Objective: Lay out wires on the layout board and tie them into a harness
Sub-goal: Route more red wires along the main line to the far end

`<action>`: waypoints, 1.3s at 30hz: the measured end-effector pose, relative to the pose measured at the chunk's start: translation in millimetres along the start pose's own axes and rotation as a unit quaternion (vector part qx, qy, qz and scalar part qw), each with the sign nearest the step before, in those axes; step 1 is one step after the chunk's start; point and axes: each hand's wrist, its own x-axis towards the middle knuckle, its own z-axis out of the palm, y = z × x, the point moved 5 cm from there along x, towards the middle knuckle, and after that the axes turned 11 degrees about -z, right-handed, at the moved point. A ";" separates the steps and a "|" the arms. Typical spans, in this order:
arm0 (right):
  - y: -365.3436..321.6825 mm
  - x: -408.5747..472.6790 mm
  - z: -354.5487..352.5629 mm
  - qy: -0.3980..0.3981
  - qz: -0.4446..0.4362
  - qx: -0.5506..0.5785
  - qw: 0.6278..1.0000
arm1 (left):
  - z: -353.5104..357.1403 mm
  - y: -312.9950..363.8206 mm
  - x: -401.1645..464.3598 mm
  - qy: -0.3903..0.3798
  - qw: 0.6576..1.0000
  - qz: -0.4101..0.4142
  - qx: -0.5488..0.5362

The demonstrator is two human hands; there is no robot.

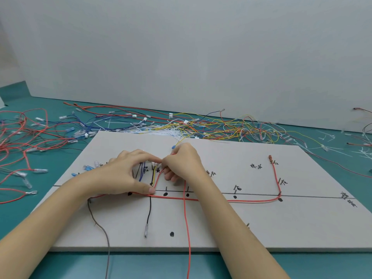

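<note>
The layout board [231,224], a pale grey sheet marked with a ruled line, black dots and handwritten labels, lies flat on the teal desk [322,264] with its near edge parallel to the desk's near edge. A red wire [251,200] runs along the ruled line and turns up toward the board's far right corner, ending in a red terminal [270,157]. A second red wire [186,228] crosses it and hangs off the board's near edge. A black wire [149,212] and a grey wire [100,226] also lead toward the near edge.

Both hands meet at the board's left centre, fingertips touching. The left hand [122,174] arches over short black, blue and yellow wire ends [148,174], its thumb pressing the red wire onto the ruled line. The right hand [184,163] has its fingers curled and pinches a red wire; a blue-tipped yellow wire [178,142] emerges behind its knuckles. Both forearms enter from the near edge, the right one crossing the ruled line.

The board's right half and near strip are open. Loose wires [141,125] in red, blue, yellow and white lie tangled along the desk's far edge and left side. White cable ties [330,137] lie scattered toward the far right corner.
</note>
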 end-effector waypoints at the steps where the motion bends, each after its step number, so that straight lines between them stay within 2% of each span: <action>1: 0.9 -0.1 0.0 0.001 0.002 0.008 1.000 | -0.2 0.0 0.3 0.002 1.000 0.002 0.003; 7: 2.4 -0.4 0.4 0.000 0.005 0.027 1.000 | -0.2 -4.6 5.4 -0.007 0.999 0.012 -0.034; 11: 2.4 -1.0 -0.1 0.003 0.004 0.026 1.000 | -3.0 -3.0 13.2 -0.018 0.988 -0.013 -0.151; 13: 3.0 -1.3 0.0 0.003 0.006 0.029 1.000 | -4.5 -0.2 17.0 0.006 0.984 -0.021 -0.176; 17: 3.0 -1.8 0.6 0.004 0.005 0.034 0.999 | -5.3 3.6 25.0 0.090 0.992 -0.057 -0.073; 22: 1.2 -3.3 -0.4 -0.002 -0.007 0.032 0.999 | -3.5 15.8 31.6 0.119 0.990 -0.080 0.001; 29: 1.2 -3.4 0.2 -0.006 0.004 0.048 0.999 | -7.9 13.1 31.0 0.126 0.984 -0.046 -0.115; 34: 0.2 -5.8 -0.8 -0.009 0.009 0.056 0.998 | -12.9 11.7 28.4 0.142 0.960 -0.008 -0.240; 39: -0.2 -6.5 -2.4 -0.007 0.008 0.075 0.997 | -12.6 5.2 28.9 0.144 0.964 -0.015 -0.223</action>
